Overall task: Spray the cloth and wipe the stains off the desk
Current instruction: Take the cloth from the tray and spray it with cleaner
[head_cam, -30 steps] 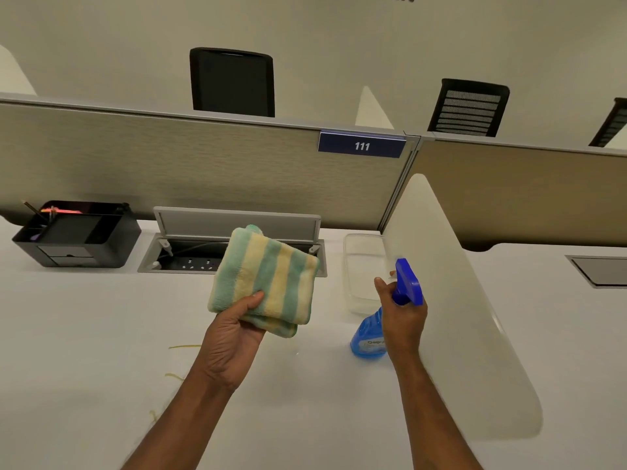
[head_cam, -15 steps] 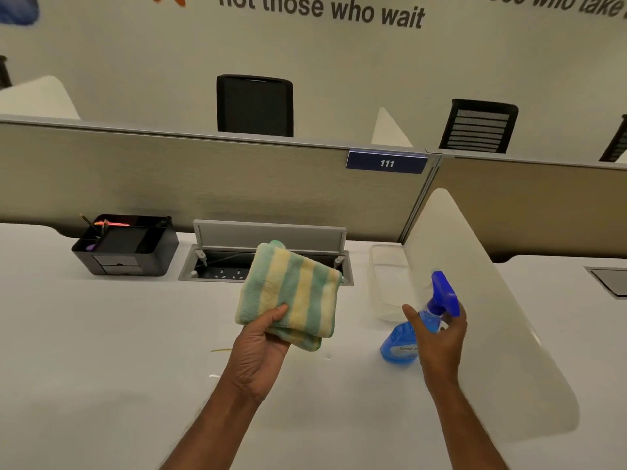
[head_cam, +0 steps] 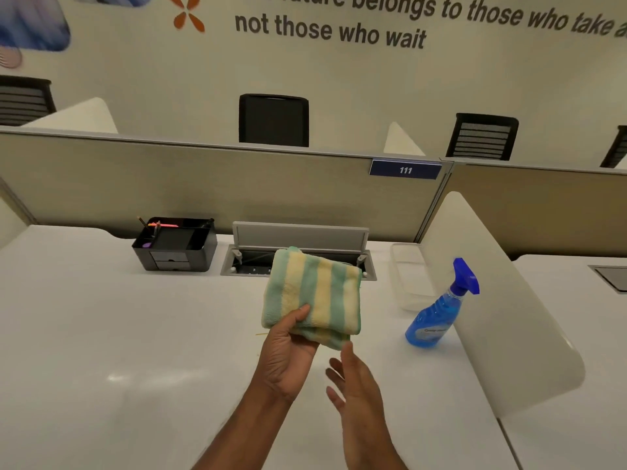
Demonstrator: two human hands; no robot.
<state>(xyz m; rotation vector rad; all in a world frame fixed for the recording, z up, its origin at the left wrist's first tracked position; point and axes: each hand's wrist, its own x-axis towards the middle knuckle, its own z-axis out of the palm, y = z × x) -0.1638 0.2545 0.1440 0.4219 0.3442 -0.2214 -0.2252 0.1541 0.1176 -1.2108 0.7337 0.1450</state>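
Note:
My left hand (head_cam: pixel 288 351) holds a folded green-and-yellow striped cloth (head_cam: pixel 314 293) up above the white desk (head_cam: pixel 118 351), thumb on its front. My right hand (head_cam: pixel 356 388) hovers just below and right of the cloth, fingers spread, holding nothing. The blue spray bottle (head_cam: pixel 437 313) stands upright on the desk to the right, against the white side divider (head_cam: pixel 492 317), with no hand on it. A thin yellowish mark (head_cam: pixel 263 333) shows on the desk beside my left hand.
A black desk organiser (head_cam: pixel 174 245) with pens sits at the back left. An open cable tray (head_cam: pixel 298 256) lies behind the cloth. A clear plastic tray (head_cam: pixel 409 273) rests by the divider. A beige partition (head_cam: pixel 203 188) closes the back.
My right hand has let go of the spray bottle, which now stands on the desk, and has moved left toward the cloth. The view has tilted upward.

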